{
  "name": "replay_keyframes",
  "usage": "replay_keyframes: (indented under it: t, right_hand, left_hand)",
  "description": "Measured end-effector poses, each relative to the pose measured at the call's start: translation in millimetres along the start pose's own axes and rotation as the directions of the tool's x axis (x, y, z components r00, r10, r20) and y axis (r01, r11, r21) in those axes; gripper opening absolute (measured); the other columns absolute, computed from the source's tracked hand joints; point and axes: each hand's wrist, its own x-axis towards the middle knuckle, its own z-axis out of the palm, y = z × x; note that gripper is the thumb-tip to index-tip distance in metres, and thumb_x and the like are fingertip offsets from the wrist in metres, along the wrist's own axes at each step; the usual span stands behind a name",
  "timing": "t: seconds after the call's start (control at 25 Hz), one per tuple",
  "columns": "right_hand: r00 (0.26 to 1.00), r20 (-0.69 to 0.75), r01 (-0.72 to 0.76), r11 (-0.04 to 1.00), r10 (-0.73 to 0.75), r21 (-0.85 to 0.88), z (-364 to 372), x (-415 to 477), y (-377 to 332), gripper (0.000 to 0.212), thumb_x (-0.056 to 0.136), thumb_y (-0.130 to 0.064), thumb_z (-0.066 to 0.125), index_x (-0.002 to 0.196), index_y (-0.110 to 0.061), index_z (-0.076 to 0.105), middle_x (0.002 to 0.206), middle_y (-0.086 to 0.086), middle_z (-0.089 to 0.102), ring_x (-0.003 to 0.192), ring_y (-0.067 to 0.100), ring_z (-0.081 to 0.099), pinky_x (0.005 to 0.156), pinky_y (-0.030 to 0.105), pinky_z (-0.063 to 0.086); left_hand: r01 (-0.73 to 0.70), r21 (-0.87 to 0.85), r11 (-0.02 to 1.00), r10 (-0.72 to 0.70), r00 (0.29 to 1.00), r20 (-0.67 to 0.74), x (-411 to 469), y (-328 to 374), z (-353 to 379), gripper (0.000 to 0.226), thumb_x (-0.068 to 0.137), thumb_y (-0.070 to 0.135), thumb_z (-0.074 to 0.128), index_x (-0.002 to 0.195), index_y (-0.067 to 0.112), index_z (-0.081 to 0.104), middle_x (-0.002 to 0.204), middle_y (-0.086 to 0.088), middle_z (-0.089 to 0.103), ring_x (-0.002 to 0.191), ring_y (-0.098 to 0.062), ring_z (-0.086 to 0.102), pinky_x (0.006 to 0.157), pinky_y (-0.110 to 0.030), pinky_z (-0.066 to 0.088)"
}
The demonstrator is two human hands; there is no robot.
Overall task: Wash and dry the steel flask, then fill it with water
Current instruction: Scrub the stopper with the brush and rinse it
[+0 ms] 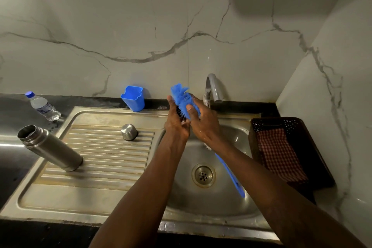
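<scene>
Your right hand [203, 122] wraps its fingers around the bristle head of the blue bottle brush [182, 97]. Your left hand [177, 122] closes on the same head from the other side, thumb lying up along the bristles. Its fingertips are hidden, and something dark between your palms is too small to make out. The brush handle runs out under your right wrist toward 5 o'clock, partly covered by the forearm.

The steel flask [51, 147] is well apart at 8 o'clock, with its base on the ribbed drainboard [104, 159]. Its long axis points the open mouth toward 10 o'clock. Its cap [129, 132] sits at 9 o'clock, separate.
</scene>
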Motion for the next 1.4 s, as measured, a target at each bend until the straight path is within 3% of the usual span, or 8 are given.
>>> replay_keyframes:
  t: [0.16,0.28,0.4,0.64,0.84,0.96,1.16,1.4]
  right_hand:
    - [0.994,-0.037,-0.103,0.991,0.100,-0.088,-11,17,2,0.046,0.109,-0.036,0.045,0.154,-0.024,0.047,0.145,0.006,0.060,0.132,0.025,0.056,0.106,0.035,0.046]
    - [0.999,0.050,0.018,0.995,-0.013,-0.098,-5,13,1,0.046,0.109,-0.034,0.046,0.153,-0.022,0.047,0.146,0.006,0.059,0.130,0.022,0.059,0.104,0.027,0.046]
    - [0.992,-0.042,-0.120,0.990,0.118,-0.072,-12,25,-2,0.044,0.109,-0.035,0.046,0.152,-0.026,0.049,0.147,0.006,0.059,0.133,0.024,0.056,0.108,0.032,0.044]
    - [1.000,0.002,0.017,0.995,-0.017,-0.095,6,10,-10,0.044,0.110,-0.035,0.044,0.153,-0.027,0.048,0.141,0.008,0.063,0.127,0.024,0.060,0.108,0.034,0.047]
    - [0.998,-0.012,-0.054,0.997,0.053,-0.049,1,13,-9,0.044,0.109,-0.035,0.044,0.153,-0.029,0.048,0.145,0.005,0.061,0.132,0.021,0.057,0.112,0.038,0.046]
    - [0.999,0.041,0.040,0.994,-0.036,-0.101,14,-2,-15,0.045,0.110,-0.037,0.043,0.153,-0.027,0.047,0.141,0.006,0.063,0.125,0.022,0.062,0.106,0.034,0.049]
    - [0.989,-0.025,-0.145,0.983,0.143,-0.113,10,21,-19,0.047,0.110,-0.040,0.040,0.154,-0.028,0.044,0.146,0.008,0.060,0.134,0.029,0.055,0.111,0.042,0.045]
    - [0.999,0.028,-0.022,0.987,0.027,-0.160,31,13,-42,0.046,0.110,-0.038,0.037,0.155,-0.031,0.042,0.142,0.007,0.062,0.129,0.029,0.058,0.104,0.037,0.044]
  left_hand:
    - [-0.002,-0.004,1.000,0.002,1.000,-0.016,-13,-9,0,0.053,0.098,0.051,0.064,0.122,0.004,0.070,0.112,-0.016,0.078,0.103,-0.028,0.077,0.092,-0.041,0.062]
    - [-0.032,-0.106,0.994,0.034,0.999,0.020,-16,-2,2,0.057,0.097,0.049,0.065,0.131,0.003,0.065,0.118,-0.018,0.075,0.105,-0.029,0.075,0.091,-0.040,0.063]
    - [-0.023,-0.090,0.996,0.020,0.999,-0.041,-16,-4,6,0.073,0.083,0.050,0.078,0.134,0.001,0.061,0.125,-0.022,0.072,0.112,-0.033,0.073,0.102,-0.046,0.057]
    - [-0.001,-0.187,0.982,-0.004,1.000,-0.026,-6,3,5,0.055,0.098,0.053,0.063,0.119,0.003,0.068,0.105,-0.015,0.076,0.090,-0.025,0.076,0.080,-0.037,0.064]
    - [-0.021,-0.104,0.994,0.013,0.997,-0.083,-4,0,-1,0.105,0.059,0.062,0.095,0.139,0.002,0.062,0.132,-0.020,0.070,0.116,-0.031,0.072,0.086,-0.040,0.063]
    - [-0.049,-0.203,0.978,0.024,0.992,-0.126,7,-1,-14,0.100,0.062,0.060,0.093,0.140,0.005,0.063,0.132,-0.016,0.068,0.105,-0.028,0.074,0.080,-0.039,0.062]
    - [-0.064,-0.080,0.995,0.050,0.985,-0.166,-9,0,-9,0.109,0.047,0.068,0.092,0.128,-0.001,0.066,0.119,-0.020,0.075,0.106,-0.032,0.076,0.098,-0.047,0.060]
    - [-0.079,-0.134,0.988,0.054,0.982,-0.182,-12,25,-18,0.113,0.046,0.073,0.091,0.132,0.004,0.065,0.122,-0.015,0.074,0.102,-0.027,0.076,0.071,-0.037,0.064]
